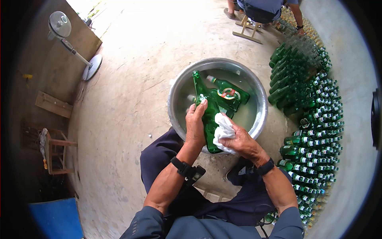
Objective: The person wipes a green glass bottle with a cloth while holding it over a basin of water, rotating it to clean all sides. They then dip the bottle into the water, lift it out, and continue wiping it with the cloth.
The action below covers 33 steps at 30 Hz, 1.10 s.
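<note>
My left hand (195, 124) is closed around a green glass bottle (209, 119), which tilts over the near side of a metal basin with its neck pointing away from me. In my right hand (242, 140) is a bunched white cloth (223, 133), pressed against the lower part of that bottle. The round metal basin (261, 93) holds cloudy water. Inside it, a green bottle with a red and white label (230, 93) lies partly in the water, with more green glass beside it, partly hidden by the held bottle.
On my right, many green bottles (314, 139) stand in rows along the wall, with bare green bottles (284, 75) farther off. Ahead, another person (260, 10) sits on a low stool (248, 32), one hand at the bottles. A standing fan (92, 67) and wooden stool (59, 153) are leftward.
</note>
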Tool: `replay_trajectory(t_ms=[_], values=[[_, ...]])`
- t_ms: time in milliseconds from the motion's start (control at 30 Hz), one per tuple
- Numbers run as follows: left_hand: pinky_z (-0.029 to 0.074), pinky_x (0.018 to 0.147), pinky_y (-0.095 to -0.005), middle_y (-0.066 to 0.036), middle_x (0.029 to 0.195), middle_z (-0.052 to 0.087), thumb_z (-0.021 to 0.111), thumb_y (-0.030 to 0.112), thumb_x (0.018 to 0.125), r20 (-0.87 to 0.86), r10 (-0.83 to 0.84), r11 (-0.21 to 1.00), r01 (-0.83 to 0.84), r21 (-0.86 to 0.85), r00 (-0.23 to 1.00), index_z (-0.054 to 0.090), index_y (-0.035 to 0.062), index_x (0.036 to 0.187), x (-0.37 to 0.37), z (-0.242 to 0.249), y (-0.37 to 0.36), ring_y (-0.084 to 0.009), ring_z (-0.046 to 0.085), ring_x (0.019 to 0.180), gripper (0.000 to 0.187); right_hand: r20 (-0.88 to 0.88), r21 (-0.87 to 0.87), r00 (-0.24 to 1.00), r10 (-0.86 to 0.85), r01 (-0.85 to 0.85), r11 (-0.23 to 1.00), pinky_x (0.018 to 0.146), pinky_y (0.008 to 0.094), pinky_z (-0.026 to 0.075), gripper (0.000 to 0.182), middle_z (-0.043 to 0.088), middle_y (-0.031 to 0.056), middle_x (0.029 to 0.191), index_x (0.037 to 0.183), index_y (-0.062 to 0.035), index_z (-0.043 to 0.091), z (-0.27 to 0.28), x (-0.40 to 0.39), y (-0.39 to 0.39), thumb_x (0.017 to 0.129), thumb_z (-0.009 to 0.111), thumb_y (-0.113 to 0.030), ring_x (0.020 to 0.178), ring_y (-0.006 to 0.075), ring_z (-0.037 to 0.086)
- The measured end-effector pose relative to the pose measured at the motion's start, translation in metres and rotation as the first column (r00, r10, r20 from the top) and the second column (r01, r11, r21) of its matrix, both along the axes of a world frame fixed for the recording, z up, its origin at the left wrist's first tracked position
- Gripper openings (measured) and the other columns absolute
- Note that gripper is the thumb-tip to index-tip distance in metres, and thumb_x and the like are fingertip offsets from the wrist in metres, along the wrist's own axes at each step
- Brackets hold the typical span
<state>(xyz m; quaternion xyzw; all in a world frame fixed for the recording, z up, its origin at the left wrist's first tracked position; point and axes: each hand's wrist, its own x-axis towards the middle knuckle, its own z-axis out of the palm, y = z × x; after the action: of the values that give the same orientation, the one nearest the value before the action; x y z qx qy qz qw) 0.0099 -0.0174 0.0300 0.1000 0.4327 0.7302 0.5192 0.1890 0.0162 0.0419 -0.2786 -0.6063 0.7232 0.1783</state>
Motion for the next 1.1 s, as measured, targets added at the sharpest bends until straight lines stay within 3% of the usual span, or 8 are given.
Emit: replay_trajectory(t_ms=[100,200,300,400,633,767,967,1100], values=[[0.054,0.080,-0.0324,-0.004,0.096,0.066,0.064,0.027,0.097,0.023,-0.017,1.000,0.016,0.005,1.000,0.062,0.0078,0.105,0.003,0.009,-0.004,-0.0146,0.066,0.088,0.021,0.006,-0.016,0.997,0.078,-0.078,0.997,0.111,0.0323,0.042,0.105,0.057,0.0097,0.142,0.163,-0.0023,0.015,0.002,0.006,0.001,0.085,0.084,-0.021,0.126,0.0169,0.055],[0.055,0.080,-0.0328,-0.005,0.099,0.067,0.065,0.027,0.098,-0.005,0.017,1.000,-0.017,0.016,1.000,0.062,0.0070,0.109,0.007,0.000,0.000,-0.0149,0.066,0.088,0.023,0.033,0.153,0.999,0.005,-0.010,0.988,0.105,0.0303,0.047,0.090,0.063,0.0077,0.132,0.159,-0.0001,0.029,0.003,-0.002,-0.004,0.089,0.081,-0.023,0.117,0.0149,0.059],[0.055,0.081,-0.0320,-0.005,0.103,0.067,0.065,0.027,0.098,-0.047,0.024,0.999,-0.022,0.039,0.999,0.060,0.0058,0.113,0.010,-0.005,0.002,-0.0147,0.066,0.090,0.026,0.171,0.052,0.929,-0.329,0.325,0.944,0.075,0.0266,0.052,0.035,0.070,-0.0005,0.093,0.117,0.0023,0.069,0.003,-0.023,-0.009,0.102,0.068,-0.029,0.084,0.0077,0.061],[0.053,0.077,-0.0279,-0.002,0.099,0.066,0.069,0.028,0.097,-0.018,-0.007,1.000,0.007,0.015,1.000,0.062,0.0046,0.114,0.013,-0.003,-0.001,-0.0100,0.063,0.086,0.030,0.242,0.084,0.863,-0.442,0.436,0.896,0.069,0.0270,0.051,0.034,0.069,-0.0013,0.087,0.108,0.0008,0.072,-0.019,-0.028,-0.002,0.103,0.066,-0.032,0.077,0.0071,0.059],[0.056,0.081,-0.0354,-0.006,0.101,0.068,0.059,0.037,0.100,0.134,-0.088,0.996,0.084,0.035,0.987,0.063,0.0080,0.115,0.000,-0.010,0.003,-0.0186,0.067,0.088,0.033,0.037,-0.455,0.859,-0.511,0.470,0.756,0.069,0.0266,0.052,0.027,0.071,0.0000,0.093,0.113,0.0007,0.071,-0.013,-0.019,-0.002,0.101,0.068,-0.024,0.077,0.0093,0.064],[0.056,0.082,-0.0372,-0.008,0.099,0.068,0.057,0.037,0.100,0.200,-0.085,0.994,0.068,0.090,0.976,0.064,0.0083,0.114,0.001,-0.009,0.003,-0.0207,0.067,0.087,0.033,0.034,0.023,0.991,-0.126,0.126,0.992,0.087,0.0290,0.054,0.049,0.071,0.0039,0.108,0.132,0.0025,0.062,0.011,-0.005,0.000,0.095,0.077,-0.026,0.098,0.0107,0.065],[0.054,0.084,-0.0354,-0.005,0.101,0.066,0.058,0.034,0.100,-0.043,-0.004,0.998,0.007,0.070,0.999,0.061,0.0076,0.114,0.007,-0.013,0.001,-0.0176,0.065,0.089,0.030,-0.059,0.132,0.977,-0.203,0.209,0.969,0.089,0.0296,0.054,0.052,0.072,0.0060,0.107,0.133,0.0028,0.061,0.015,-0.015,-0.011,0.093,0.079,-0.026,0.098,0.0121,0.066],[0.046,0.087,-0.0299,-0.003,0.104,0.060,0.063,0.035,0.098,-0.156,0.058,0.997,-0.049,0.059,0.986,0.062,0.0042,0.114,0.012,-0.014,0.003,-0.0122,0.056,0.097,0.035,0.107,0.174,0.915,-0.388,0.367,0.914,0.075,0.0300,0.054,0.030,0.074,0.0044,0.090,0.109,0.0022,0.072,0.009,-0.028,-0.008,0.097,0.074,-0.025,0.083,0.0101,0.066]])
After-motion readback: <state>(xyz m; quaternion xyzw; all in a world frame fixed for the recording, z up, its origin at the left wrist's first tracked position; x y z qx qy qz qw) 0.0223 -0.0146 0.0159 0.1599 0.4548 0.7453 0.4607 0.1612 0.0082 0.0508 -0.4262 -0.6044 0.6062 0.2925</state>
